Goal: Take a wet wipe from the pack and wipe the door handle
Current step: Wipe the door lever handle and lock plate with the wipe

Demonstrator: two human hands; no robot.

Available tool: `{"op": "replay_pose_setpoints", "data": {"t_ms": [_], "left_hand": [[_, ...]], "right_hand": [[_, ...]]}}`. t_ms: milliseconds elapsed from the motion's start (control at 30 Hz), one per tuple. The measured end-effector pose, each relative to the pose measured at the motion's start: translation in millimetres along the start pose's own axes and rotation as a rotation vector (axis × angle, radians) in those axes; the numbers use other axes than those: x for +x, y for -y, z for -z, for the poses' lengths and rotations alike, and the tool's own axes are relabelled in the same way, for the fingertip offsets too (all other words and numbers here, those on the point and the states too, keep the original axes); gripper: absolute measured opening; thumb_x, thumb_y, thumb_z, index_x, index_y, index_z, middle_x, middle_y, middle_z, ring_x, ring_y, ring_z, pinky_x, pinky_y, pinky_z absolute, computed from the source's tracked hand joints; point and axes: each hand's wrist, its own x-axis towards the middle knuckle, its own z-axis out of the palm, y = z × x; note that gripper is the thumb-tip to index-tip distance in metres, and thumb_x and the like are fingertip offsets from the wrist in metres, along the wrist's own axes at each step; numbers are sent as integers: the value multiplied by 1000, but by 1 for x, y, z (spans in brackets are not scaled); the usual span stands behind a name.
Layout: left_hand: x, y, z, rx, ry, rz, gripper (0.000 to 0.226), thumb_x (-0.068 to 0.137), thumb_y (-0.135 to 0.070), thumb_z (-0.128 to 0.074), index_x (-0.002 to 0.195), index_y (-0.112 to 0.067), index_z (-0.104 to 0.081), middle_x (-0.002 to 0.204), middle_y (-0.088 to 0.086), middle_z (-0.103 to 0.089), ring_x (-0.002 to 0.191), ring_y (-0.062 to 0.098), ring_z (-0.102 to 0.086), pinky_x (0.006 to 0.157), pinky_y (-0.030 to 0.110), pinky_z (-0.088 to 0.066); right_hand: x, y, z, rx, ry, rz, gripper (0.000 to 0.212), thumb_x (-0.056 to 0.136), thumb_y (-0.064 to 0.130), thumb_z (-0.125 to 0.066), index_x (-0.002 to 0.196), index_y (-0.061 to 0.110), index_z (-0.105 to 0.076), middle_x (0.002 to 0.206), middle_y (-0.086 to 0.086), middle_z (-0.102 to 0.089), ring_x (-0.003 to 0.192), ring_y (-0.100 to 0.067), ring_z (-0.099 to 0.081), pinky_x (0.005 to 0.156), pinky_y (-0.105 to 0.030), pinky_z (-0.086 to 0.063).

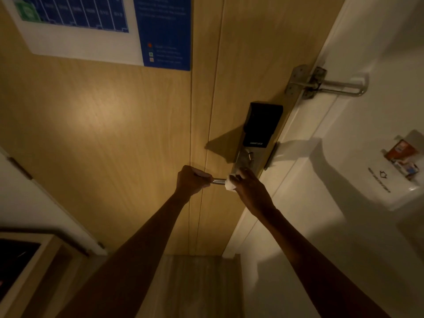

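Observation:
A silver lever door handle [218,181] juts left from a black smart lock [261,128] on a wooden door [114,125]. My left hand [191,180] is closed around the handle's free end. My right hand [249,184] presses a white wet wipe [230,185] around the handle close to the lock plate. Only a short bare stretch of metal shows between the two hands. The wipe pack is not in view.
A metal swing-bar door guard [325,84] sits above the lock on the white frame. A white wall-mounted holder with a card [400,157] is at the right. A blue and white evacuation notice [110,31] hangs on the door. A dark-fronted cabinet [20,260] stands lower left.

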Motion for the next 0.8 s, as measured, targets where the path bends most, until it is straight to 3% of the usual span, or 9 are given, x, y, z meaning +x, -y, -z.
{"op": "replay_pose_setpoints", "data": {"t_ms": [100, 167, 233, 367, 467, 567, 667, 800], "left_hand": [[1, -2, 1, 0, 11, -4, 14, 74, -2, -79, 87, 0, -78, 84, 18, -77, 80, 27, -75, 80, 36, -62], [0, -2, 1, 7, -1, -16, 12, 74, -2, -79, 86, 1, -77, 84, 18, -77, 81, 28, -75, 80, 37, -62], [-1, -2, 0, -8, -5, -18, 11, 75, -2, -78, 85, 0, -77, 83, 17, -77, 80, 27, -75, 80, 38, -62], [-2, -3, -2, 20, -23, 22, 12, 73, -8, -81, 84, -4, -78, 80, 14, -77, 76, 23, -76, 77, 35, -63], [-1, -3, -2, 37, -46, 65, 16, 71, -12, -84, 83, -4, -78, 78, 13, -77, 73, 21, -76, 75, 31, -62], [0, -1, -2, 35, -39, 38, 15, 71, -10, -83, 84, -3, -78, 80, 15, -77, 74, 23, -76, 76, 33, -62], [-2, -2, -1, 73, -15, 17, 15, 72, -9, -82, 85, -4, -78, 81, 14, -77, 75, 21, -75, 77, 32, -62], [-1, -3, -1, 103, -15, 22, 13, 73, -10, -81, 85, -6, -79, 80, 12, -78, 72, 16, -74, 70, 22, -61]], "right_hand": [[-10, -8, 5, 108, -14, -21, 54, 81, 10, -74, 131, 14, -55, 135, -15, -51, 122, -28, -53, 86, -35, -57], [-16, -10, 6, 148, -15, -17, 56, 85, 24, -69, 137, 16, -48, 140, -13, -45, 123, -26, -49, 88, -32, -56], [-13, -4, 6, 148, -22, -37, 55, 85, 35, -69, 133, 15, -52, 137, -12, -48, 120, -24, -50, 86, -31, -56], [-5, -2, 11, 286, -41, -112, 35, 88, 23, -67, 120, 11, -64, 131, -12, -55, 117, -23, -57, 90, -29, -54], [-8, -10, 15, 436, -81, -156, 26, 89, 24, -64, 108, 7, -68, 124, -9, -61, 111, -19, -62, 91, -23, -51], [-1, -1, 10, 355, -133, -95, 29, 90, 25, -64, 115, 11, -65, 125, -7, -58, 112, -17, -59, 90, -25, -54], [11, 19, -4, 159, -74, 8, 37, 86, 21, -68, 122, 15, -61, 122, -12, -57, 113, -24, -56, 88, -33, -56], [12, 15, -10, -1, -71, 0, 38, 81, 23, -73, 117, 17, -63, 117, -11, -60, 111, -28, -57, 89, -34, -51]]}}
